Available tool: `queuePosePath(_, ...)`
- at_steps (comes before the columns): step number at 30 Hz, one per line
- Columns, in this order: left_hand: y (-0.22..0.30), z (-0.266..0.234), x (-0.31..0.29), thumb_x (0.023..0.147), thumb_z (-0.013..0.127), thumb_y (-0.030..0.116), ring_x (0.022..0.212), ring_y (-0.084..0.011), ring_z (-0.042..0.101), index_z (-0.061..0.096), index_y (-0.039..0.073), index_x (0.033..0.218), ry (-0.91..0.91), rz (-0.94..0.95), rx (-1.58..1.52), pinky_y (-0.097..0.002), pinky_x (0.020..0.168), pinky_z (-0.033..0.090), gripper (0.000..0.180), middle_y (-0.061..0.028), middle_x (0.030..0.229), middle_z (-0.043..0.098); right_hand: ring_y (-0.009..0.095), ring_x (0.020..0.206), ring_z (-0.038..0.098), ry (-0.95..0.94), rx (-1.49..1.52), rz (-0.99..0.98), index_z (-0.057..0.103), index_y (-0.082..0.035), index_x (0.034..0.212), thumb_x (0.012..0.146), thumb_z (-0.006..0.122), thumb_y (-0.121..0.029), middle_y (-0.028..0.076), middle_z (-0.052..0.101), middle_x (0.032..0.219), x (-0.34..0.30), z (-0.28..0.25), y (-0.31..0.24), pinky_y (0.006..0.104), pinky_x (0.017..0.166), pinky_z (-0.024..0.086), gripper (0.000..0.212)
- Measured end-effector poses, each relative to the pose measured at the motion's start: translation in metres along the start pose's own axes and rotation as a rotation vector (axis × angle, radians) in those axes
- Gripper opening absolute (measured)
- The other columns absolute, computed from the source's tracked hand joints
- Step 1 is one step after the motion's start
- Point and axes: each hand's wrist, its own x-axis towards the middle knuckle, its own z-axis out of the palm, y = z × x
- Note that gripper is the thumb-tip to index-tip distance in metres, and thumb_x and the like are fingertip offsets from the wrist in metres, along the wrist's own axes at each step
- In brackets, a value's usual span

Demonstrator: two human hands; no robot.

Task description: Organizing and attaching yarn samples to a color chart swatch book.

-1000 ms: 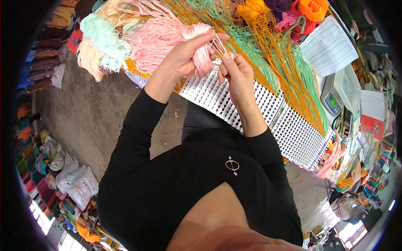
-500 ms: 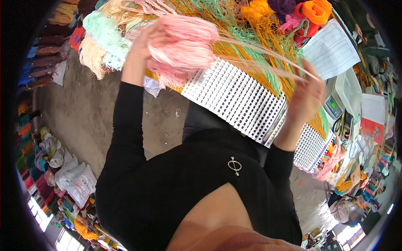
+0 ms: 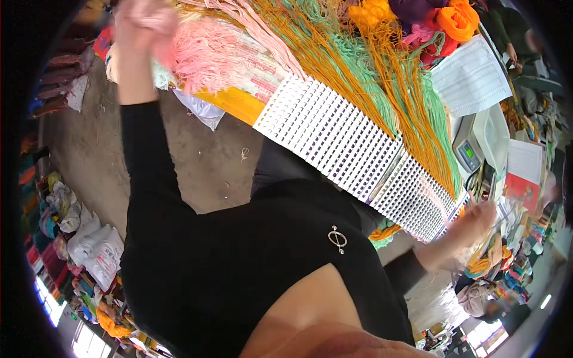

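At the far left my left hand (image 3: 138, 33), smeared by motion, is closed on pink yarn (image 3: 160, 18). Beside it a pale pink yarn bundle (image 3: 209, 53) lies with its loose ends on the table. Low on the right my right hand (image 3: 474, 225), also blurred, is closed near the end of the perforated board. Thin pale pink strands (image 3: 434, 194) trail over the board to this hand. The white board (image 3: 328, 128) has rows of holes and lies along the table's near edge. Long mustard yarn (image 3: 358, 89) and mint green yarn (image 3: 439, 113) spread back from it.
Orange skeins (image 3: 458, 19) and dark purple yarn (image 3: 412, 9) lie at the back. A printed sheet (image 3: 471, 77) and a scale (image 3: 468, 155) with a clear tray stand on the right. White plastic bags (image 3: 98, 253) sit on the floor at left. Another person (image 3: 507, 36) is at far right.
My left hand has moved farther left and the big pink skein no longer spans the board's far end. My right hand has swung down and right, and the strands stretched between my hands are gone.
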Motion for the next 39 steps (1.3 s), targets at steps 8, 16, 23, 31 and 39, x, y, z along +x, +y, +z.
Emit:
queuePosePath(8,-0.182,0.064,-0.134,0.083,0.059,0.032,0.055,-0.0067,0.046,0.058,0.003,0.105,0.045,-1.198,0.43,-0.0206,0.043,0.035,0.036,-0.0039,0.099,0.061,0.008,0.051,0.051,-1.047,0.644,0.252,0.058,0.003,0.085,0.084,0.058,-0.013,0.004,0.058,0.062,-0.128,0.252,-0.083,0.0216,0.05,0.042,0.015)
queuePosePath(16,-0.223,0.044,-0.148,0.082,0.059,0.016,0.048,-0.0032,0.042,0.059,-0.003,0.103,-0.116,-0.951,0.575,-0.0179,0.043,0.032,0.028,-0.0011,0.066,0.057,0.008,0.049,0.051,-0.985,0.38,0.27,0.062,0.001,0.079,0.082,0.059,-0.018,0.003,0.06,0.062,-0.147,0.296,-0.081,0.0223,0.047,0.041,0.02)
queuePosePath(23,-0.251,0.041,-0.141,0.079,0.06,0.01,0.047,-0.0047,0.046,0.058,0.002,0.083,-0.125,-0.926,0.579,-0.018,0.04,0.032,0.009,-0.0003,0.059,0.053,0.008,0.049,0.049,-1.079,0.616,0.332,0.061,0.001,0.077,0.08,0.062,-0.014,0.003,0.059,0.063,-0.145,0.298,-0.079,0.0202,0.045,0.038,0.015)
queuePosePath(31,-0.237,0.044,-0.141,0.072,0.061,0.014,0.046,-0.0121,0.049,0.058,0.002,0.062,-0.189,-0.745,1.082,-0.0256,0.043,0.038,0.016,-0.0031,0.055,0.055,0.009,0.053,0.047,-1.242,0.698,0.458,0.053,-0.002,0.08,0.082,0.06,-0.016,0.003,0.054,0.064,-0.134,0.296,-0.084,0.0211,0.049,0.037,0.016)
queuePosePath(39,-0.243,0.012,-0.127,0.077,0.058,0.022,0.045,-0.0086,0.049,0.066,0.003,0.075,-0.224,-0.805,0.932,-0.0254,0.043,0.04,0.021,-0.0036,0.065,0.063,0.005,0.051,0.046,-1.201,0.624,0.352,0.05,-0.001,0.086,0.08,0.065,-0.011,-0.001,0.052,0.062,-0.142,0.294,-0.088,0.018,0.047,0.036,0.018)
